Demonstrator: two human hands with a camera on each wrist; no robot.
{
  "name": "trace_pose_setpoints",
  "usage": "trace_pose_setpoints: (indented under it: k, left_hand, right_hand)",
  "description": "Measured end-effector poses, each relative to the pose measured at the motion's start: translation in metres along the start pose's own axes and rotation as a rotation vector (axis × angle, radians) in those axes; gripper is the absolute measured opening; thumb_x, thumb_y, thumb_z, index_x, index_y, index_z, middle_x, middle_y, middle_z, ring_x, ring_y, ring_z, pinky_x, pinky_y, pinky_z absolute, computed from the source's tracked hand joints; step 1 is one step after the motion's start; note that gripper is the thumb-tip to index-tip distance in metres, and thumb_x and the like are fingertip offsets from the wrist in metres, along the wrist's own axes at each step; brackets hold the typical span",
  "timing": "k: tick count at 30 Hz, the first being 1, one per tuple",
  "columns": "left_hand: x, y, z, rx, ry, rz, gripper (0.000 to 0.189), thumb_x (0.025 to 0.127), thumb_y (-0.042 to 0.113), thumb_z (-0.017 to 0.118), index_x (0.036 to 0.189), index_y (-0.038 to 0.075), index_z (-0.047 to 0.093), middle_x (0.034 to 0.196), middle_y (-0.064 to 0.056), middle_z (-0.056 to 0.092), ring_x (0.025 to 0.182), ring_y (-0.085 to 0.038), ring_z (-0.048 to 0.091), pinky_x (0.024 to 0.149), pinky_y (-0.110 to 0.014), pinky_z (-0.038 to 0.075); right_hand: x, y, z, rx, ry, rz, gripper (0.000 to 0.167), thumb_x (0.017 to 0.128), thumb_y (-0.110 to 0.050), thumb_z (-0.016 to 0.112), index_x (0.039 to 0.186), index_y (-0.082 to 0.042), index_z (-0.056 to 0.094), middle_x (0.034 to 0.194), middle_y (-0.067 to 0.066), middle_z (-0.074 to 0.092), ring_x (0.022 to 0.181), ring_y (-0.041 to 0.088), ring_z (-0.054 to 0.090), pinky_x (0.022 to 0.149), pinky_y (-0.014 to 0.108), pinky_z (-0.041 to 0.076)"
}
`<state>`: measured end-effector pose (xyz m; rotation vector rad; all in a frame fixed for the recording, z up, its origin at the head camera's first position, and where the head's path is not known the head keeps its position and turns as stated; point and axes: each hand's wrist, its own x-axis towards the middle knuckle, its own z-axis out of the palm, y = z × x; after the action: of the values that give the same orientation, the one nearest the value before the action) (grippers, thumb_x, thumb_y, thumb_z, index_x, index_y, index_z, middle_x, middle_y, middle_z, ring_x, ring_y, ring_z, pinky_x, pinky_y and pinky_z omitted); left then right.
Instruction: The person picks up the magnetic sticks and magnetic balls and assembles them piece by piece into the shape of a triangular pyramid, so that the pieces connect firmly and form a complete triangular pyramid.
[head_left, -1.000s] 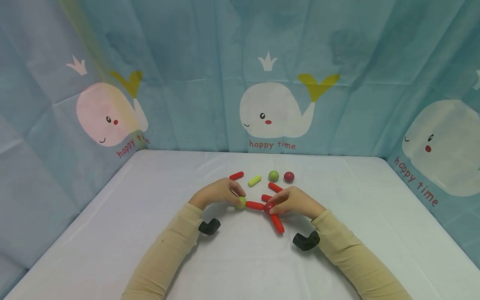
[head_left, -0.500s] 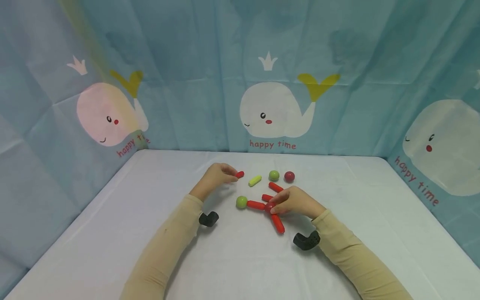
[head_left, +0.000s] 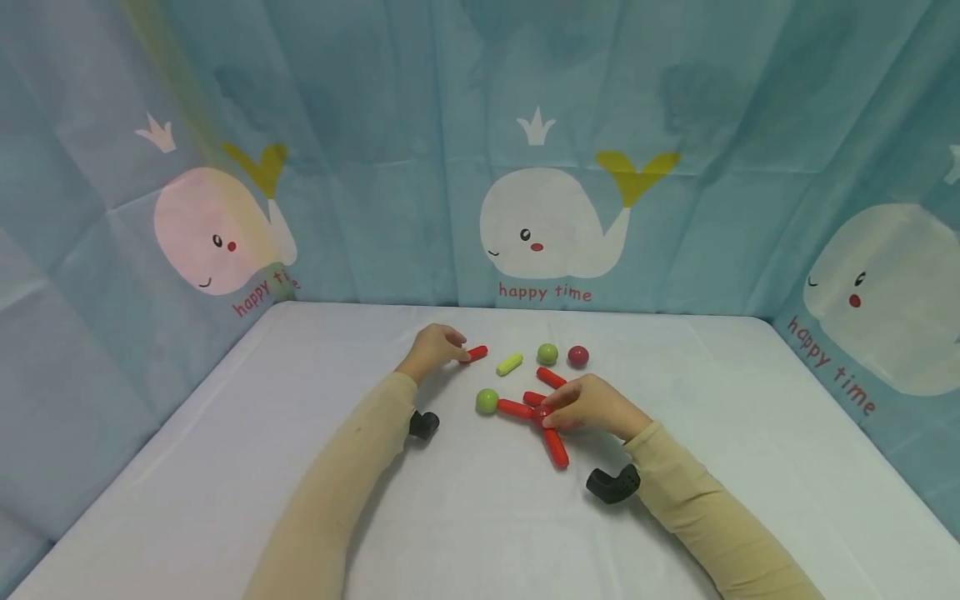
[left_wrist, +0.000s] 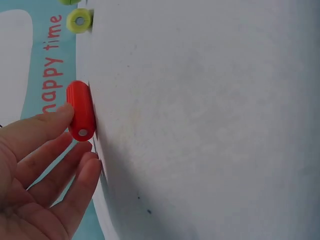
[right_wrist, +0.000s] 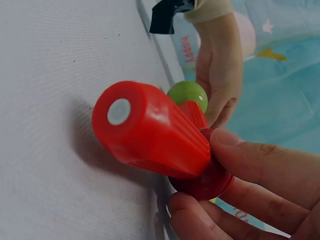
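Note:
Thumb and finger of my left hand pinch the near end of a loose red magnetic rod at the back of the table; the left wrist view shows the thumb on the rod. My right hand holds a dark red ball between thumb and fingers. Joined to that ball are a red rod pointing toward me and another red rod with a green ball at its left end. A further red rod beside the ball is partly covered by the right hand.
Behind the joined pieces lie a yellow-green rod, a green ball, a red ball and another red rod. A white cloth covers the table. A blue whale-print curtain stands around it.
My left hand has left the green ball and moved back to the loose red rod, where it now pinches the end. The right hand stays on the dark red ball.

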<state>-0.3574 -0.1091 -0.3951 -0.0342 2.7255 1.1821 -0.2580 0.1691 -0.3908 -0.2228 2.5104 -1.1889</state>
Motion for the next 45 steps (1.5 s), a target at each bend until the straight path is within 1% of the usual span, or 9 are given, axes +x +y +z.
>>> trace_pose_setpoints:
  k: [4,8,12,17,22,28,33,39,45]
  left_hand:
    - [0.001,0.003,0.002,0.022,-0.002,-0.026,0.023,0.086,0.013,0.075,0.109,0.008,0.074,0.113,-0.010,0.070,0.095,-0.022,0.064,0.087,-0.033,0.054]
    - [-0.004,0.001,-0.001,0.044,-0.016,-0.017,0.018,0.087,0.012,0.074,0.104,0.008,0.076,0.109,-0.009,0.069,0.088,-0.019,0.063,0.078,-0.026,0.053]
    - [-0.014,-0.005,-0.006,0.057,-0.032,-0.004,0.020,0.085,0.011,0.074,0.104,0.007,0.075,0.107,-0.009,0.070,0.086,-0.018,0.063,0.074,-0.025,0.051]
    - [-0.031,-0.014,-0.014,0.080,-0.063,-0.016,0.021,0.085,0.012,0.073,0.106,0.007,0.075,0.106,-0.009,0.070,0.085,-0.018,0.062,0.074,-0.026,0.051]
    - [-0.046,-0.022,-0.018,0.115,-0.071,-0.012,0.018,0.085,0.011,0.074,0.102,0.008,0.074,0.102,-0.008,0.069,0.084,-0.018,0.060,0.072,-0.026,0.048]
    - [-0.060,-0.028,-0.020,0.114,-0.079,-0.018,0.015,0.085,0.011,0.075,0.099,0.009,0.074,0.099,-0.007,0.068,0.084,-0.019,0.059,0.071,-0.026,0.048]
    - [-0.074,-0.028,-0.021,0.086,-0.093,-0.012,0.016,0.083,0.013,0.077,0.099,0.009,0.074,0.097,-0.006,0.070,0.081,-0.017,0.061,0.070,-0.026,0.050]
    - [-0.093,-0.026,-0.018,0.081,-0.128,0.030,0.016,0.082,0.011,0.077,0.097,0.008,0.074,0.092,-0.005,0.071,0.076,-0.015,0.063,0.068,-0.026,0.051]
    - [-0.101,-0.020,-0.010,0.053,-0.128,0.049,0.014,0.081,0.009,0.077,0.095,0.008,0.074,0.090,-0.005,0.070,0.075,-0.015,0.062,0.067,-0.025,0.052]
  right_hand:
    - [-0.001,0.000,0.000,-0.009,-0.006,-0.015,0.032,0.081,-0.024,0.082,0.109,-0.010,0.077,0.094,0.001,0.076,0.077,0.012,0.066,0.076,0.029,0.056]
    - [-0.001,-0.001,0.000,-0.009,-0.006,-0.026,0.032,0.081,-0.023,0.082,0.109,-0.009,0.077,0.094,0.001,0.076,0.077,0.012,0.066,0.076,0.029,0.056]
    - [-0.001,-0.001,-0.001,-0.012,-0.003,-0.033,0.032,0.081,-0.022,0.082,0.109,-0.009,0.077,0.096,0.002,0.076,0.078,0.013,0.065,0.075,0.029,0.055]
    - [-0.001,0.000,-0.001,-0.026,-0.005,-0.039,0.033,0.081,-0.023,0.082,0.110,-0.010,0.077,0.097,0.002,0.076,0.077,0.013,0.066,0.076,0.029,0.055]
    - [0.000,-0.001,-0.001,-0.032,-0.003,-0.032,0.033,0.081,-0.024,0.082,0.110,-0.010,0.077,0.096,0.001,0.076,0.077,0.012,0.066,0.076,0.029,0.055]
    - [0.001,0.000,-0.001,-0.033,0.001,-0.031,0.030,0.081,-0.023,0.082,0.108,-0.010,0.077,0.090,0.001,0.076,0.074,0.012,0.065,0.074,0.027,0.054]
    - [0.002,0.001,-0.001,-0.025,0.009,-0.035,0.030,0.081,-0.023,0.082,0.107,-0.010,0.078,0.087,0.001,0.076,0.074,0.011,0.065,0.073,0.026,0.054]
    - [0.002,0.001,0.002,-0.032,0.008,-0.020,0.033,0.081,-0.026,0.083,0.110,-0.012,0.077,0.091,0.000,0.076,0.079,0.013,0.064,0.075,0.027,0.054]
    - [0.002,0.001,0.001,-0.033,0.016,-0.028,0.032,0.080,-0.025,0.082,0.109,-0.011,0.078,0.092,0.000,0.076,0.079,0.014,0.063,0.074,0.027,0.053]
